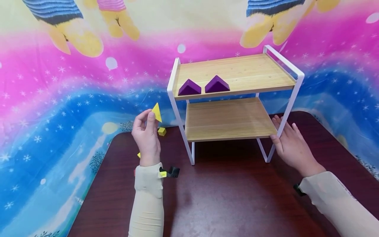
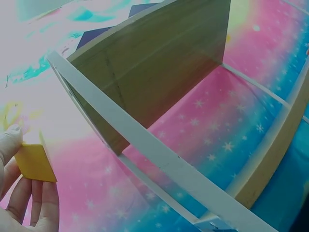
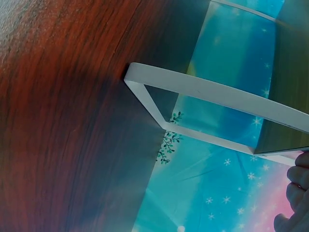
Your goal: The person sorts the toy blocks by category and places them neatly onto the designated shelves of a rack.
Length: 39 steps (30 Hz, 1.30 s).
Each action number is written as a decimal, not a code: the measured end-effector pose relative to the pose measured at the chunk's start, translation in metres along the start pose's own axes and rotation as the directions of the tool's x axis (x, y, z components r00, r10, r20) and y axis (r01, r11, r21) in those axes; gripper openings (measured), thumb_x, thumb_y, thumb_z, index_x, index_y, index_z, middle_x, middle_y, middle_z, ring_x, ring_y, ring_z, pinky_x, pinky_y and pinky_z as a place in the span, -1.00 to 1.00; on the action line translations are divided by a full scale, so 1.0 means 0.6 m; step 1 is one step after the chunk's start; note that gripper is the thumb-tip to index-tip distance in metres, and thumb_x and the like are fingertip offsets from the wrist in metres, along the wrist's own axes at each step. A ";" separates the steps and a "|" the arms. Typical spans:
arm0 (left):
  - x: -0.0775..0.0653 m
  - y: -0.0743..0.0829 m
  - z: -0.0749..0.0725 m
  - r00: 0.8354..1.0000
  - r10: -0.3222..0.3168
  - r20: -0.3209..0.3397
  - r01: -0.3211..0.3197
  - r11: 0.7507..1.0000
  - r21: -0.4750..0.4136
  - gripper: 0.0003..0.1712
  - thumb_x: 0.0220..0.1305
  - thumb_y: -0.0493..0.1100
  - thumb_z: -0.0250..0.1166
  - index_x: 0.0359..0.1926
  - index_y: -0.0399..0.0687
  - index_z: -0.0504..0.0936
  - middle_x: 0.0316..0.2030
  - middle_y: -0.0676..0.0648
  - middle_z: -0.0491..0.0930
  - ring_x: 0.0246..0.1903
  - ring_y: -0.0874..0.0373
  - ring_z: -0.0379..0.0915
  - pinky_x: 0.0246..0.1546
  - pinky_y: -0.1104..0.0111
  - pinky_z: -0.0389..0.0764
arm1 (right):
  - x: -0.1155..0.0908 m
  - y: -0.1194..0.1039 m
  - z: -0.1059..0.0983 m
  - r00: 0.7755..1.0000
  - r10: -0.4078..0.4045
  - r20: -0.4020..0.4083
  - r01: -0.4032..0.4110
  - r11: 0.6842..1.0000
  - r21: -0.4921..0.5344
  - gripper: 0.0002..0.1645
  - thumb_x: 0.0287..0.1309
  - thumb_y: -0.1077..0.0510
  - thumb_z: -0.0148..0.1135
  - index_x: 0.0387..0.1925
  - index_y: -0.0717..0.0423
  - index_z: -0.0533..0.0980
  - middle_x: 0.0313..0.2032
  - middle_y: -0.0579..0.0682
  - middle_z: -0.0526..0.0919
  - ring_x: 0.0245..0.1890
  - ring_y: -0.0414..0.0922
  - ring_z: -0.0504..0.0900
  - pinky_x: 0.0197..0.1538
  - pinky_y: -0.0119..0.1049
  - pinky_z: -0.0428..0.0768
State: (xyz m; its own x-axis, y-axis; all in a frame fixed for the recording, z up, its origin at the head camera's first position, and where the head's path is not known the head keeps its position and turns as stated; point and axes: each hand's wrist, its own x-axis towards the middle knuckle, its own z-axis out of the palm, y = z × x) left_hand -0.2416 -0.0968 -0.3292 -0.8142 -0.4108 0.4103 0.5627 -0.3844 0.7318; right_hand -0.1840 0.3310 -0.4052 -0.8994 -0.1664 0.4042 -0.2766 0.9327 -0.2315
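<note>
In the head view my left hand (image 1: 146, 136) pinches a yellow triangular block (image 1: 157, 112) between thumb and fingers, held up to the left of a two-tier shelf (image 1: 228, 120). The left wrist view shows this yellow block (image 2: 36, 163) from another side, beside the white frame. My right hand (image 1: 296, 146) rests against the right side of the shelf, its thumb at the front leg and its fingers extended along the outside of the frame. Some of its fingers (image 3: 298, 186) appear at the edge of the right wrist view. Two purple triangular blocks (image 1: 189, 88) (image 1: 217, 84) stand on the top board's front left.
A small yellow block (image 1: 162, 131) lies on the dark wood table (image 1: 219, 197), left of the shelf. Another yellow piece (image 1: 138, 155) is mostly hidden behind my left wrist. A colourful printed cloth (image 1: 142, 62) hangs behind the table. White rails (image 1: 285, 64) rise above the top board's ends.
</note>
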 end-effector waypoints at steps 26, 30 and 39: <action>0.010 0.064 0.034 0.985 0.138 0.099 -0.135 0.990 -0.035 -0.70 0.29 -0.20 0.42 -0.02 -0.26 0.67 -0.05 -0.22 0.57 -0.04 -0.08 0.57 0.06 0.20 0.66 | 0.001 -0.002 -0.004 1.000 0.006 0.013 -0.006 1.000 -0.005 -0.22 0.61 -0.12 -0.27 0.57 0.28 -0.06 0.55 0.31 -0.01 0.58 0.17 -0.19 0.54 0.09 -0.44; 0.011 0.071 0.037 0.979 0.163 0.120 -0.162 0.987 -0.022 -0.60 0.27 -0.15 0.45 0.01 -0.34 0.64 -0.05 -0.22 0.57 -0.06 -0.09 0.57 0.06 0.19 0.66 | 0.003 -0.002 -0.004 1.000 0.009 0.021 -0.009 1.000 -0.008 -0.22 0.60 -0.13 -0.27 0.57 0.28 -0.06 0.54 0.32 0.00 0.58 0.17 -0.17 0.54 0.08 -0.45; 0.015 0.092 0.045 0.966 0.207 0.153 -0.210 0.978 0.004 -0.52 0.15 -0.02 0.53 -0.02 -0.24 0.70 -0.09 -0.22 0.59 -0.11 -0.07 0.58 0.02 0.22 0.68 | 0.000 -0.004 -0.004 1.000 0.003 0.016 -0.002 1.000 -0.003 -0.22 0.61 -0.11 -0.27 0.57 0.28 -0.09 0.55 0.32 -0.02 0.58 0.20 -0.19 0.54 0.09 -0.43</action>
State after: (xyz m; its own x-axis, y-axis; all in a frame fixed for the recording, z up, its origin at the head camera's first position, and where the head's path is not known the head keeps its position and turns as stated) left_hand -0.2219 -0.0993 -0.2702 -0.6918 -0.3500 0.6316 0.7210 -0.2864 0.6311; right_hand -0.1826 0.3293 -0.4022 -0.9054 -0.1691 0.3895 -0.2733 0.9341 -0.2297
